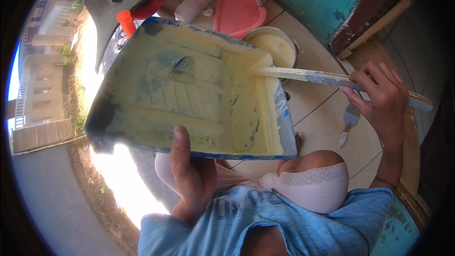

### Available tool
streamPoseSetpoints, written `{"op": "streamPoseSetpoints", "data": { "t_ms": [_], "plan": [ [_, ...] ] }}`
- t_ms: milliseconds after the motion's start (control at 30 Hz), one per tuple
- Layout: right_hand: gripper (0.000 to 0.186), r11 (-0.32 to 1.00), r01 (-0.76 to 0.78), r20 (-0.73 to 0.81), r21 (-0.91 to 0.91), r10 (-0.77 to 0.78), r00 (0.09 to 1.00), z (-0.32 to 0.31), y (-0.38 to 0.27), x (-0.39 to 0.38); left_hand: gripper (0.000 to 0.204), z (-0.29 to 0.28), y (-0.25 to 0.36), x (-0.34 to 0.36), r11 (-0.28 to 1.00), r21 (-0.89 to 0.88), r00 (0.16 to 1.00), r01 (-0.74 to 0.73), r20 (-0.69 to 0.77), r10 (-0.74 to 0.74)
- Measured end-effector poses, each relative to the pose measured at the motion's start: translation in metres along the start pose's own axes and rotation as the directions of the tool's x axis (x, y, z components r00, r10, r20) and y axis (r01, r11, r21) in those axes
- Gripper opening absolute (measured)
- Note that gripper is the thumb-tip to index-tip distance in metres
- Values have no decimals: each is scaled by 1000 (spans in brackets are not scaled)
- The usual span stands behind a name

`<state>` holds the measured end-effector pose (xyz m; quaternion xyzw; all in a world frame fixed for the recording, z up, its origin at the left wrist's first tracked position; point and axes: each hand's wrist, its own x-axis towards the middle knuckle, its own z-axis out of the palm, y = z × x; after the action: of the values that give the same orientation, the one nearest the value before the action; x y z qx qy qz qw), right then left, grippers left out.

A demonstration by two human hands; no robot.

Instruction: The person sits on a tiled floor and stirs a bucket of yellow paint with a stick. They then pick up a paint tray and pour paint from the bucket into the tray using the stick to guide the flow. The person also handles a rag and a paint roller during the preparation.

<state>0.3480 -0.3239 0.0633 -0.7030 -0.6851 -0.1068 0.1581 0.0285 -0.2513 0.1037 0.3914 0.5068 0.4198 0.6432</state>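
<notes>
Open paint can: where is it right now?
In the head view, the open paint can is above and right of centre, on the tiled floor, partly hidden by the paint tray and next to the red dustpan.

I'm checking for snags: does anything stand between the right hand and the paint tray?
Only the paint-smeared stick held by the right hand, its far end over the paint tray. Nothing else visible stands between them; the round paint container is partly hidden by the tray.
</notes>
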Motion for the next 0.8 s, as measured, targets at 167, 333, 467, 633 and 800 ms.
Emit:
{"op": "streamPoseSetpoints", "data": {
  "t_ms": [167,333,467,633,800],
  "plan": [
    [27,998,-19,-68,-54,16,998,-1,10,5,73,1,1,-4,1000,22,1000,16,-20,-16],
    [27,1000,-15,-33,16,15,999,-7,6,1,75,2,0,-3,1000,16,1000,-2,2,2],
    [27,999,13,-47,-36,-15,999,6,3,-1,76,2,-1,0,999,36,1000,-5,-2,5],
    [28,997,-16,-100,-81,7,995,-3,14,4,76,3,-1,-1,999,31,1000,-15,9,15],
    [28,998,67,-88,15,-65,994,6,6,20,74,3,0,0,999,30,1000,21,13,-22]
  ]
}}
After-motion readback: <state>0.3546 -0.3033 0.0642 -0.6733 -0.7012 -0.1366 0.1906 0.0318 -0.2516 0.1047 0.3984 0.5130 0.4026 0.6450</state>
